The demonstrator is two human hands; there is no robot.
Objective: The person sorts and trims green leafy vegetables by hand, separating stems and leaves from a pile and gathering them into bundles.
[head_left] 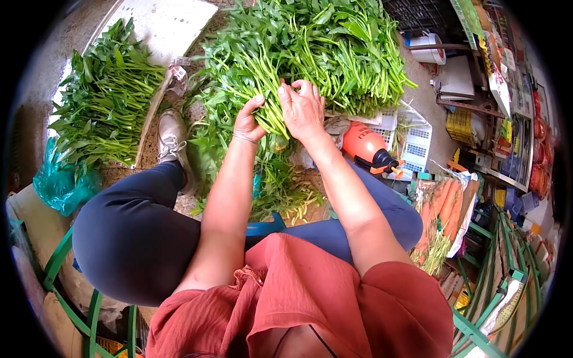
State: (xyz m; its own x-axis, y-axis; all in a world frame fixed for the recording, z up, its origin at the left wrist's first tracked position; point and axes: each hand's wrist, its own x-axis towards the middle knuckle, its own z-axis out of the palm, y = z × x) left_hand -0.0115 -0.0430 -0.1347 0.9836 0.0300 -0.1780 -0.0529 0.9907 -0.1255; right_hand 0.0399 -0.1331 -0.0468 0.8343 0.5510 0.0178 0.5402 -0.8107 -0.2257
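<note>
Between my two hands is a bunch of water spinach [270, 101], its green stem ends pointing down toward me and its leaves fanning away. My left hand [248, 121] is wrapped round the left side of the stems, thumb on top. On the other side, my right hand [303, 114] presses against the stems with its fingers bent over; the fingertips are partly hidden in the greens. Just beyond lies a large pile of water spinach [346, 53], stems toward me. Loose leaves and trimmings [277, 188] lie below my hands, between my legs.
More water spinach [113, 98] rests on a white board [170, 24] at left, near a teal plastic bag [62, 179]. An orange spray bottle [365, 143] lies by a white plastic basket [416, 140] at right. Carrots [444, 203] and green metal racks [477, 334] stand close by.
</note>
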